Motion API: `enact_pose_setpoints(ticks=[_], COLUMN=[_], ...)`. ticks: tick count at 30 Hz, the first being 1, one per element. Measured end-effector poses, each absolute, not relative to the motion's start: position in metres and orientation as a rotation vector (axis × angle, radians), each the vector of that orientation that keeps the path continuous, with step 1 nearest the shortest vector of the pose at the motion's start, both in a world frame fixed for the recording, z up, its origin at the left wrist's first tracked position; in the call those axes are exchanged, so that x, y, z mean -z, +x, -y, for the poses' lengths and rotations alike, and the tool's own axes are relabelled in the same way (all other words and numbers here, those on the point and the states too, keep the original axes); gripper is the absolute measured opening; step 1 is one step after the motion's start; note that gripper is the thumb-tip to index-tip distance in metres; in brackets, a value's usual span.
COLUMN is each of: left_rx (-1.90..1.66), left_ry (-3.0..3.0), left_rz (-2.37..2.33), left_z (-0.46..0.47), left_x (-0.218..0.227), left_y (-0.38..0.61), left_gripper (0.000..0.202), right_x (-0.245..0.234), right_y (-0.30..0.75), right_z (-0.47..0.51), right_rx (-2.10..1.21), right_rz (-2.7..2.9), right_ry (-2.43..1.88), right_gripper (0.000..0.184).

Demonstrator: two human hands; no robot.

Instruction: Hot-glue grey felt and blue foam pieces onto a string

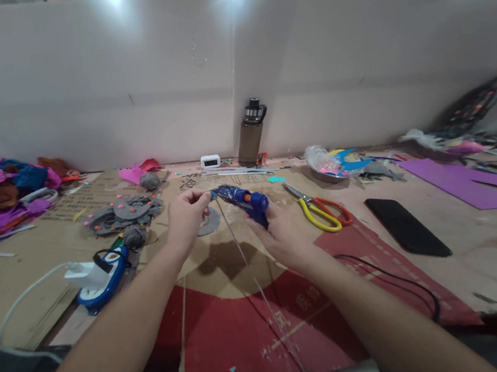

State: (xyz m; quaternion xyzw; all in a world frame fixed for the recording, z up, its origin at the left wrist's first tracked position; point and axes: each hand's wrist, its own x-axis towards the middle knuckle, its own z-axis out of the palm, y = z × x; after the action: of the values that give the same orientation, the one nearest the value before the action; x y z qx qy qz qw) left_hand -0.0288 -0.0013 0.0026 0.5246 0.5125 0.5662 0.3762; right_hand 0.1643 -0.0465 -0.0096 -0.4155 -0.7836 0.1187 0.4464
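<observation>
My right hand (276, 231) is wrapped round the handle of a blue hot glue gun (255, 203), whose nozzle points left. My left hand (188, 214) is closed in a pinch close to the nozzle. From those fingertips a thin grey strand (245, 256) runs down towards me, across the cardboard. A small blue bit shows at its upper end, too small to make out. Below the left fingers lies a grey felt disc (210, 222), partly hidden by the hand. The brown and red cardboard (232, 345) is under both hands.
Scissors (319, 210) and a black phone (407, 225) lie right; a black cable (395, 273) curves below them. Left are a blue power strip (102, 288), grey felt pieces (120, 214) and coloured scraps (4, 192). A bottle (251, 134) stands by the back wall.
</observation>
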Motion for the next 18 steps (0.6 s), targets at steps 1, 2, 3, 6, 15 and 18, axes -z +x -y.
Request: enact_pose_setpoints(ticks=[1, 2, 3, 6, 15, 18], left_rx=[-1.454, -1.462, -1.469, -1.477, -1.445, -1.445], left_ry=[1.34, 1.337, 1.332, 1.325, 1.355, 1.348], left_rz=[-1.312, -1.313, -1.315, -1.315, -1.295, -1.288], left_z=[0.0011, 0.0007, 0.0003, -0.0002, 0.0045, 0.0035], left_x=[-0.0026, -0.0025, -0.0023, -0.002, -0.0054, -0.0053], left_y=[-0.029, -0.0292, -0.0295, -0.0299, -0.0266, -0.0266], left_gripper=[0.024, 0.024, 0.024, 0.025, 0.023, 0.023], right_x=[0.0096, 0.0096, 0.0097, 0.0099, 0.0079, 0.0074], right_y=[0.165, 0.1658, 0.1666, 0.1677, 0.1618, 0.1631], right_z=[0.0462, 0.0458, 0.0454, 0.0453, 0.0496, 0.049], right_rx=[-0.291, -0.288, -0.285, -0.27, -0.393, -0.393], right_rz=[1.938, 1.933, 1.93, 1.923, 1.924, 1.924], right_ry=[-1.033, -1.043, -1.055, -1.08, -1.044, -1.041], right_gripper=[0.027, 0.026, 0.025, 0.024, 0.022, 0.027])
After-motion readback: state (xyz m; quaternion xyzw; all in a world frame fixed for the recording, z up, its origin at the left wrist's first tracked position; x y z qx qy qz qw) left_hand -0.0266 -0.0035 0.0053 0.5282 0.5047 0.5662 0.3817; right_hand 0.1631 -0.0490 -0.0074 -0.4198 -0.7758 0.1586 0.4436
